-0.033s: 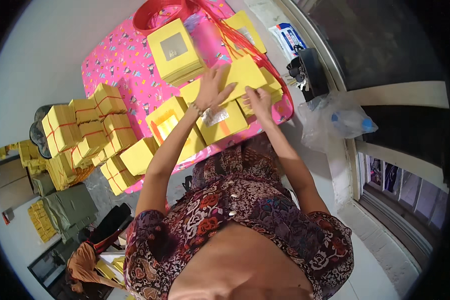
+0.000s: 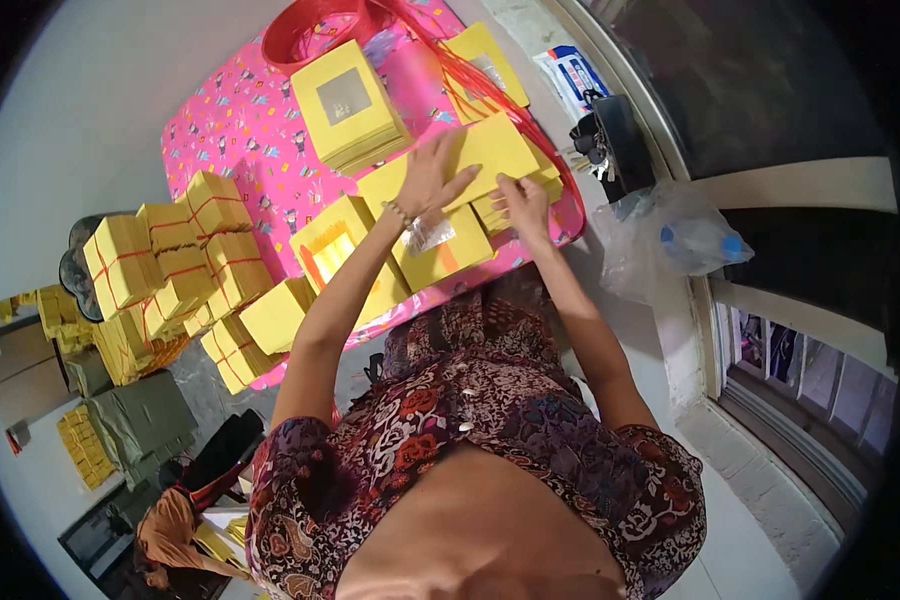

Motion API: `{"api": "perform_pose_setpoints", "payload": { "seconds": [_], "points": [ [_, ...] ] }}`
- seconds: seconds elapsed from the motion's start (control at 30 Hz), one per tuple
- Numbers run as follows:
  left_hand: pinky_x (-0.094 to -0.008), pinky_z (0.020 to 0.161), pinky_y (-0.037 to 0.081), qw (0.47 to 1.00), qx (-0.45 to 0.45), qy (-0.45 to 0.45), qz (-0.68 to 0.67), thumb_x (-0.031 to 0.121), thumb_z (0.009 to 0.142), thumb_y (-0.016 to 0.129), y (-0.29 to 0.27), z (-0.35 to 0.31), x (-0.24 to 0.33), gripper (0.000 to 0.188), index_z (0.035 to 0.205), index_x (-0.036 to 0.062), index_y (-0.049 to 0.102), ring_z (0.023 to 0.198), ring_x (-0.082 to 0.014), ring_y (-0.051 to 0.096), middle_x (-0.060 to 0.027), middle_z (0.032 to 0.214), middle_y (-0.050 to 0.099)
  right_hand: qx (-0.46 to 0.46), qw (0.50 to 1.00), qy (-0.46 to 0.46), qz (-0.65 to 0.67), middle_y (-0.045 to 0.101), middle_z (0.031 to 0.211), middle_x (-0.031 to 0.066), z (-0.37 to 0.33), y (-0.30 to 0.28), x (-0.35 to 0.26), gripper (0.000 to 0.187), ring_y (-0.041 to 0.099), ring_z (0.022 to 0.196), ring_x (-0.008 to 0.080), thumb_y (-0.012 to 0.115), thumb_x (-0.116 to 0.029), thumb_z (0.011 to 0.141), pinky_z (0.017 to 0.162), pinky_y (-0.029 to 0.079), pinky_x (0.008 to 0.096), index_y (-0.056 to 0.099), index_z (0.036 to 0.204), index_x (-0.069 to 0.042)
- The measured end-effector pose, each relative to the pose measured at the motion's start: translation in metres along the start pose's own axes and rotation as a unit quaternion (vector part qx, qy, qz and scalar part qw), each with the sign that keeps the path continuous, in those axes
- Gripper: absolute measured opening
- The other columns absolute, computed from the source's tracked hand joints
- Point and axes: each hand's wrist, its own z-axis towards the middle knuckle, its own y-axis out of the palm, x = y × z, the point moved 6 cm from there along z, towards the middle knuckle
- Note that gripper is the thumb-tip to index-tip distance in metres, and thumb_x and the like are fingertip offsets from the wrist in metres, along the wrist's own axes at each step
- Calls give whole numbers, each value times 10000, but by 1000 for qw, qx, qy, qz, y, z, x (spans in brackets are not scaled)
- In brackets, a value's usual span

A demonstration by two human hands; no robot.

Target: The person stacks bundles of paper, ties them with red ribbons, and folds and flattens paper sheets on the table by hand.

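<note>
A yellow paper envelope (image 2: 495,150) lies over more yellow paper pieces near the table's front right. My left hand (image 2: 430,180) rests on it, fingers spread and stretched out, a beaded bracelet at the wrist. At the envelope's near right edge, my right hand (image 2: 520,203) has its fingers curled in, thumb and forefinger pinching the paper. A yellow piece with a clear film patch (image 2: 429,235) sits just below the left hand. A yellow box-like piece with an orange-edged opening (image 2: 332,258) stands left of that. Beyond the hands is a stack of windowed yellow envelopes (image 2: 320,125).
Yellow bundles tied with red string (image 2: 235,262) pile up at the left of the pink patterned table cover (image 2: 260,130). A red ring-shaped holder (image 2: 295,40) and red strings (image 2: 460,70) lie at the back. Keys (image 2: 598,158) and a plastic bag (image 2: 635,250) are at right. Another person (image 2: 175,530) is at lower left.
</note>
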Motion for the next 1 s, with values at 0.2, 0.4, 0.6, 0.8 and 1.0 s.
{"api": "perform_pose_setpoints", "payload": {
  "seconds": [0.2,0.4,0.6,0.8,1.0],
  "points": [
    [-557,1029,330,978,-201,-37,39,617,849,536,74,14,4,886,1490,82,241,1216,-445,468,-276,1301,492,26,995,89,-20,685,770,54,6,-53,40,315,597,586,84,648,-344,899,493,444,223,649,934,-31],
    [-502,978,394,947,-284,-51,142,679,818,529,114,18,-1,975,1481,31,226,1136,-402,547,-262,1280,521,94,948,73,-294,682,752,52,18,-87,91,443,640,671,132,694,-409,841,516,504,254,646,1012,-3],
    [-423,998,442,903,-383,-185,-61,608,591,784,144,35,-41,1196,1451,-32,253,1204,-381,527,-292,1319,491,64,979,192,22,607,1027,28,9,-69,122,628,607,892,141,699,-522,803,742,482,330,532,1216,-79],
    [-394,1000,449,888,-413,-173,-101,531,518,839,158,48,-40,1124,1355,-77,400,1179,-347,550,-261,1271,548,139,957,122,226,594,1144,79,13,-50,120,553,564,1031,178,727,-292,830,891,440,326,502,1249,-9],
    [-378,1020,434,887,-379,-210,-163,488,512,852,147,41,-62,1116,1358,-79,394,1183,-329,541,-238,1299,529,88,963,69,246,565,1198,84,25,-34,95,599,549,1086,190,751,-235,805,918,441,342,462,1277,-6]
  ]
}}
